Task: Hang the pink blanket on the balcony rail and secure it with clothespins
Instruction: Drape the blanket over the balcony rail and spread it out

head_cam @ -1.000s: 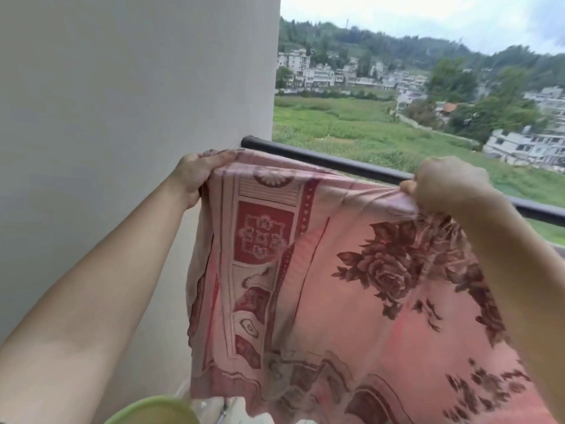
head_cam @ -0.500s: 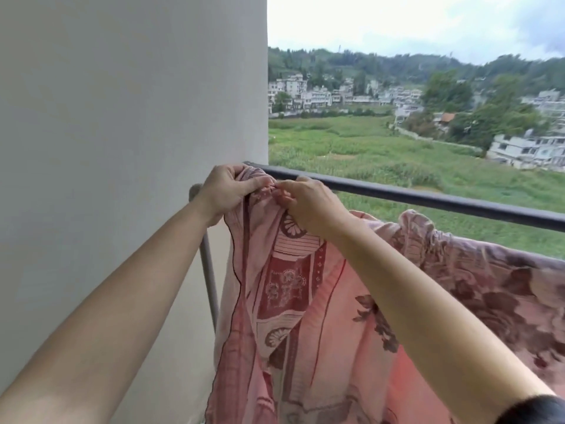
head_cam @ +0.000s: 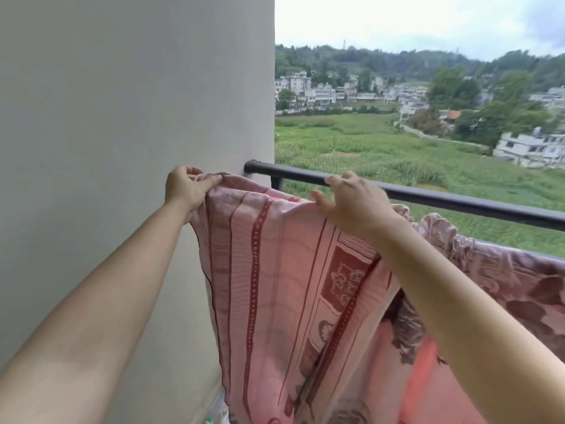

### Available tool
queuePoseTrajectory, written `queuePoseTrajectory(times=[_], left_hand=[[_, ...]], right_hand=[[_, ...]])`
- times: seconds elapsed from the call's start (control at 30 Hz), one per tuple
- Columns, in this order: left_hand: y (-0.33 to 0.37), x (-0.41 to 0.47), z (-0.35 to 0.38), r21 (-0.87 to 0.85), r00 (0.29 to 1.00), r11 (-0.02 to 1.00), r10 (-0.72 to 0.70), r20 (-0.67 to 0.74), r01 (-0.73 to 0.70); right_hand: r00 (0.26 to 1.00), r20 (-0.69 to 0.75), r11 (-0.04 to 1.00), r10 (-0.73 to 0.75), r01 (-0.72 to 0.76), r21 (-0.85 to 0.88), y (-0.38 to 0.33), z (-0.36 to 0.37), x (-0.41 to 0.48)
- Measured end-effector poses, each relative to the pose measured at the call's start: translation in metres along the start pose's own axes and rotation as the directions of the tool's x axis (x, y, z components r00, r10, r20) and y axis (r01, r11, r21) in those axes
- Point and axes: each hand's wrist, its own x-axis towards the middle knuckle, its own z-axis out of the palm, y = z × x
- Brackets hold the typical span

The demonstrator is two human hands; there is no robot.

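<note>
The left grip [head_cam: 186,191] pinches the top corner of the pink patterned fabric blanket [head_cam: 275,270], which hangs on the near side of the black metal balcony rail [head_cam: 443,201], at its wall end. The right grip [head_cam: 351,201] lies on the top edge with loose, spread fingers. Nothing pins the cloth yet, so I think the bunched part may slide down. No writing is readable.

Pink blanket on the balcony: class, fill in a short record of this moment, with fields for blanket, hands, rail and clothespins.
rail: black, nothing hung on it
pink blanket: held up beside the wall, right part bunched below the rail
left hand: grips its top corner
right hand: fingers spread, on its top edge
clothespins: none in view
</note>
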Motion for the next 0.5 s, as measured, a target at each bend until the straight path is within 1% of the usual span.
queuePoseTrajectory(times=[0.03, 0.07, 0.1, 0.17, 0.23, 0.27, 0.33, 0.4, 0.43, 0.47, 0.5], left_hand=[[0.000, 0.001, -0.004, -0.044, 1.000, 0.999, -0.023, 0.021, 0.024], [0.000, 0.001, -0.008, -0.112, 0.997, 0.992, -0.049, 0.067, 0.057], [0.000, 0.001, -0.013, -0.180, 0.988, 0.978, -0.082, 0.131, 0.105], [-0.001, 0.002, -0.023, -0.284, 0.963, 0.940, -0.121, 0.241, 0.189], [-0.002, 0.006, -0.027, -0.332, 0.962, 0.920, -0.132, 0.237, 0.208], [-0.001, 0.009, -0.025, -0.341, 0.970, 0.917, -0.146, 0.193, 0.206], [-0.002, 0.019, -0.022, -0.336, 0.973, 0.916, -0.229, 0.013, 0.220], [-0.008, 0.030, -0.026, -0.296, 0.929, 0.923, -0.311, -0.203, 0.244], [-0.012, 0.032, -0.030, -0.198, 0.906, 0.946, -0.305, -0.294, 0.255], [-0.017, 0.034, -0.034, -0.077, 0.899, 0.966, -0.258, -0.354, 0.247], [-0.020, 0.034, -0.034, 0.022, 0.908, 0.978, -0.184, -0.377, 0.208]], right_hand=[[0.995, 0.084, 0.996, -0.056, 0.050, 0.070, -0.010, 0.005, 0.000], [0.982, 0.159, 0.992, -0.099, 0.086, 0.088, -0.017, 0.009, -0.001], [0.973, 0.200, 0.992, -0.118, 0.105, 0.071, -0.018, 0.009, -0.002], [0.978, 0.196, 0.997, -0.073, 0.078, -0.016, -0.008, 0.001, -0.004], [0.987, 0.161, 0.991, 0.000, 0.021, -0.129, 0.005, -0.011, -0.009], [0.987, 0.154, 0.986, 0.036, -0.010, -0.167, 0.010, -0.016, -0.013], [0.984, 0.153, 0.977, 0.091, -0.058, -0.206, 0.016, -0.023, -0.021], [0.982, 0.157, 0.975, 0.103, -0.069, -0.211, 0.015, -0.022, -0.030], [0.986, 0.143, 0.976, 0.087, -0.056, -0.210, 0.012, -0.018, -0.034], [0.992, 0.113, 0.976, 0.064, -0.038, -0.213, 0.009, -0.012, -0.039], [0.997, 0.070, 0.974, 0.038, -0.021, -0.226, 0.006, -0.006, -0.043]])
